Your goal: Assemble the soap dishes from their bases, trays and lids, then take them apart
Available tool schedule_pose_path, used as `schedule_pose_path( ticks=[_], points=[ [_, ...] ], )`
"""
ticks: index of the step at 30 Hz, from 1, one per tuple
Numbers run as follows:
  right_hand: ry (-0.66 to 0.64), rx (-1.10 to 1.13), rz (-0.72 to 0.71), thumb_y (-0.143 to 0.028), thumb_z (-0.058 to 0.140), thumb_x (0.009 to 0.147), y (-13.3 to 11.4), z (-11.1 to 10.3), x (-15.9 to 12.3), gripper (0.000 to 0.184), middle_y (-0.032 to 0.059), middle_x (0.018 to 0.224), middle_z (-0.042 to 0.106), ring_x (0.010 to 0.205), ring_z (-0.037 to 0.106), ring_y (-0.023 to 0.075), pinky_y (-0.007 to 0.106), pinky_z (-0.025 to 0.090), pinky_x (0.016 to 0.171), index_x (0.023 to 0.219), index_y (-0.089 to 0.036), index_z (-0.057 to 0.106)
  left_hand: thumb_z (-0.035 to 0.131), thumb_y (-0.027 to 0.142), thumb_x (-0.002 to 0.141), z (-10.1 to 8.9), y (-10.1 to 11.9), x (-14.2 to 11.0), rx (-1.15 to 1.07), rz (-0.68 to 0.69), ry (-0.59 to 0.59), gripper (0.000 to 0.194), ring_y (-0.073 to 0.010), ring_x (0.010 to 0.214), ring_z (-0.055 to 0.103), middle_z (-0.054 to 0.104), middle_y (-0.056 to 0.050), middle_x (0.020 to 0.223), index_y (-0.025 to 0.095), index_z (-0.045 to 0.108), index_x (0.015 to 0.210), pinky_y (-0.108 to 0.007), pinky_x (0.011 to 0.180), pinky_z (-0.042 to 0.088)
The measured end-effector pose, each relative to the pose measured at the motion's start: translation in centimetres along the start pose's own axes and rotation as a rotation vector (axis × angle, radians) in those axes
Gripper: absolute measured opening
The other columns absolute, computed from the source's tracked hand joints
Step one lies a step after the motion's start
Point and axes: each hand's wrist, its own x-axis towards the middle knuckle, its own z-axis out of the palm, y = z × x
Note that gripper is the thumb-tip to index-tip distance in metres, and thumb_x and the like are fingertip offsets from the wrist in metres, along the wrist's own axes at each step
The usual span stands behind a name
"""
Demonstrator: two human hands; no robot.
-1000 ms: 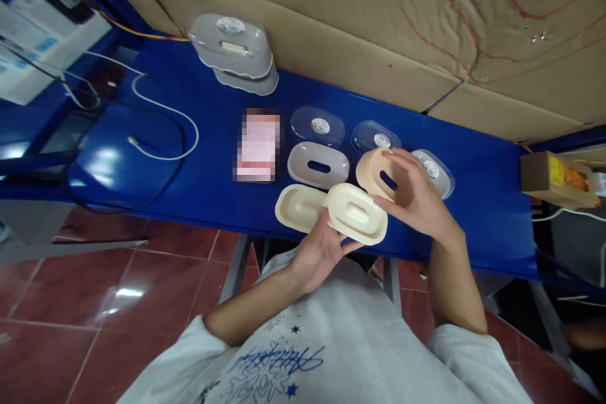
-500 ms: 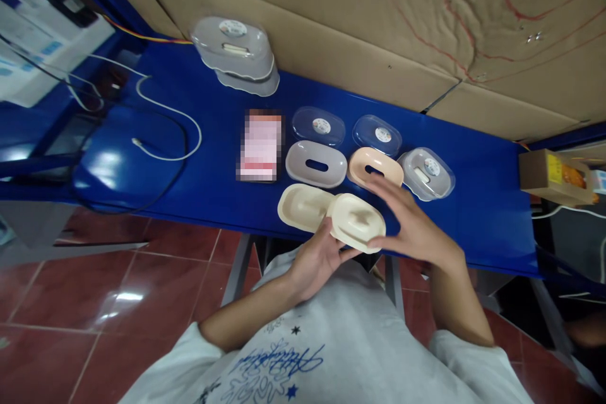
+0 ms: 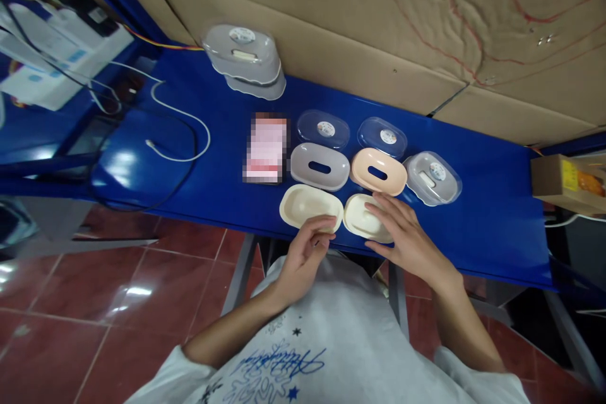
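Note:
Two cream oval plastic dishes lie side by side near the table's front edge. The left cream dish (image 3: 303, 202) is a shallow tray. My left hand (image 3: 307, 259) is at its front right corner, fingers loosely curled with a gap to the thumb and nothing held. The right cream dish (image 3: 357, 218) has a raised middle. Over its right side is my right hand (image 3: 402, 233), fingers spread and thumb by the front rim; the hand hides that end. Behind are a grey oval piece (image 3: 303, 167) and a peach oval piece (image 3: 398, 175), each with a slot.
Clear lids (image 3: 307, 129) lie behind the slotted pieces. An assembled lidded box (image 3: 445, 189) sits at right; stacked boxes (image 3: 241, 44) stand at back left. A pixelated pink-and-white rectangle (image 3: 267, 145) and cables (image 3: 189, 158) lie left. A cardboard box (image 3: 549, 180) is far right.
The right cream dish, held up in my left hand before, now rests on the table beside the other. My left hand has let go and moved left; my right hand has shifted slightly down.

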Motion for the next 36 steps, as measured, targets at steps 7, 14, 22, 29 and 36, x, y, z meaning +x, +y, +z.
schedule_pose_path(
  ticks=[7,14,22,29,36],
  points=[
    [0.388,-0.145,0.223,-0.055,0.069,0.1,6.1,-4.0,0.9,0.079,0.0179,0.174,0.039,0.16,0.037,0.0489,0.076,0.032,0.126,0.167,-0.031,0.037,0.061,0.033,0.107,0.9,1.4,0.8,0.092,-0.015,0.016,0.021,-0.0231,0.107,0.069,0.074,-0.009,0.121,0.027,0.079,0.116,-0.039,0.098,0.055],
    [0.351,-0.13,0.347,-0.074,0.072,0.09,13.7,-4.3,1.8,0.094,0.0248,0.162,0.053,0.146,0.052,0.0541,0.079,0.046,0.112,0.164,-0.024,0.043,0.064,0.035,0.105,1.8,2.3,1.1,0.023,-0.073,-0.009,0.02,-0.024,0.098,0.07,0.078,-0.009,0.11,0.024,0.081,0.108,-0.038,0.09,0.053],
    [0.492,-0.04,0.284,-0.064,0.079,0.087,6.0,-7.0,0.3,0.09,0.0189,0.157,0.059,0.142,0.06,0.0459,0.066,0.051,0.117,0.162,-0.027,0.045,0.073,0.037,0.101,3.9,2.1,1.2,-0.293,-0.151,-0.183,0.036,-0.0262,0.115,0.072,0.074,-0.01,0.131,0.031,0.068,0.137,-0.042,0.097,0.058],
    [0.125,0.18,-0.093,-0.062,0.08,0.09,-3.0,-5.2,0.1,0.095,0.0091,0.169,0.049,0.154,0.05,0.0411,0.063,0.049,0.122,0.168,-0.039,0.031,0.063,0.076,0.095,6.0,1.9,1.5,-0.646,-0.443,-0.27,0.078,-0.0452,0.157,0.044,0.055,-0.013,0.166,0.028,0.057,0.156,-0.063,0.123,0.044],
    [0.462,-0.048,0.225,-0.063,0.075,0.093,8.3,-7.0,0.5,0.086,0.0129,0.167,0.051,0.152,0.048,0.0471,0.072,0.039,0.126,0.165,-0.034,0.039,0.051,0.069,0.105,4.7,2.4,2.0,-0.828,-0.543,-0.21,0.068,-0.0412,0.163,0.036,0.055,-0.013,0.167,0.027,0.058,0.157,-0.069,0.13,0.032]
  ],
)
